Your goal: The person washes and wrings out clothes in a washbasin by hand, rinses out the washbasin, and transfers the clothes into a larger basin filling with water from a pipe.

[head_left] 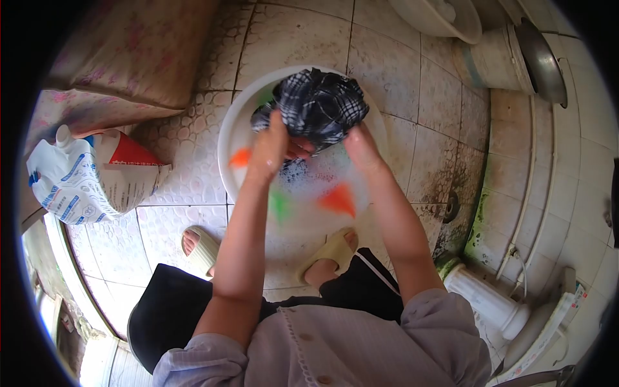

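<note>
A bunched black-and-white plaid cloth (319, 106) is held up over a white basin (227, 138) on the floor. My left hand (274, 147) grips its lower left side, fingers curled into the fabric. At its lower right, my right hand (362, 147) is closed on the same cloth. Part of the cloth hangs down to the sudsy water (309, 187) in the basin. Orange and green patches, which look like a printed pattern, show blurred in the basin. Folds of cloth hide some of my fingertips.
A blue-and-white plastic bag (71, 184) stands on the left beside a cloth-covered piece (129, 58). Slippered feet (203, 248) are close to the basin's near side. A metal pot (540, 64) and a pale basin (445, 22) are at upper right. A white pedestal (487, 300) stands at lower right.
</note>
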Available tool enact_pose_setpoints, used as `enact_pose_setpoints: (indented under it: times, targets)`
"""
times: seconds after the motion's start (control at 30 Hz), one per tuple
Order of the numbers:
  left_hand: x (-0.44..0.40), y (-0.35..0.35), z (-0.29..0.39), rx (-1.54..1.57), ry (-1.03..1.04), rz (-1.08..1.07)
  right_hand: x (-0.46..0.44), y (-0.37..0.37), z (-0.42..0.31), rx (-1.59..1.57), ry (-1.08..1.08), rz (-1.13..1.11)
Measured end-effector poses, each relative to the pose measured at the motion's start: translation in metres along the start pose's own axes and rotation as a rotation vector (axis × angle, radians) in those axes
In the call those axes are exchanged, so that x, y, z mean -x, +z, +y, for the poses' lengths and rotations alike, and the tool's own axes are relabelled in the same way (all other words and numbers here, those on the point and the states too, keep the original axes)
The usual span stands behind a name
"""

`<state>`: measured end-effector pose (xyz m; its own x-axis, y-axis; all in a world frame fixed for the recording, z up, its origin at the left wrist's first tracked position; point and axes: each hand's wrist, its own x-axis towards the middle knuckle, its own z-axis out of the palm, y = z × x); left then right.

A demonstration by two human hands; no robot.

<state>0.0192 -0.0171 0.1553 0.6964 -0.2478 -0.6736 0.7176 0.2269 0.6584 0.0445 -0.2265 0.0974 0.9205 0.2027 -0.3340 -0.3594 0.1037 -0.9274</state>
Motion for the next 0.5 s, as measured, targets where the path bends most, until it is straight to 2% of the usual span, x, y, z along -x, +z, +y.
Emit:
enact_pose_setpoints:
  times: [0.03, 0.07, 0.13, 0.17, 0.2, 0.23, 0.3, 0.37, 0.4, 0.43, 0.47, 0.5]
  targets:
    - [0.000, -0.005, 0.004, -0.163, 0.043, 0.231, -0.003, -0.012, 0.001, -0.064, -0.024, -0.042]
    - [0.001, -0.007, 0.007, -0.163, 0.043, 0.231, 0.000, -0.027, 0.004, -0.327, 0.063, -0.035]
    - [0.010, -0.008, 0.018, -0.265, 0.120, 0.540, 0.008, -0.018, -0.026, -0.319, 0.079, -0.050]
    - [0.008, -0.003, 0.016, -0.267, 0.117, 0.539, 0.011, -0.014, -0.038, -0.311, 0.095, -0.065]
    - [0.005, 0.005, 0.010, -0.135, 0.271, 0.683, 0.009, -0.015, -0.039, -0.173, 0.109, -0.037]
    - [0.003, 0.010, 0.005, 0.000, 0.427, 0.822, 0.008, -0.016, -0.038, -0.175, 0.113, -0.037]
    - [-0.005, 0.005, -0.013, -0.038, 0.417, 0.788, 0.001, -0.016, -0.036, 0.189, 0.291, 0.083]
    - [-0.040, 0.000, -0.061, 0.305, 0.060, 0.641, -0.026, -0.034, 0.042, 0.906, 0.168, 0.249]
    - [-0.051, 0.001, -0.083, 0.428, -0.010, 0.585, -0.020, -0.015, 0.057, 0.887, -0.022, 0.400]
    - [-0.059, 0.003, -0.103, 0.550, -0.084, 0.526, -0.022, -0.005, 0.089, 1.029, -0.184, 0.502]
    - [-0.068, 0.001, -0.122, 0.549, -0.084, 0.526, -0.008, 0.018, 0.094, 1.121, -0.225, 0.407]
    - [-0.077, -0.005, -0.138, 0.432, -0.169, 0.468, 0.006, 0.033, 0.093, 1.211, -0.273, 0.304]
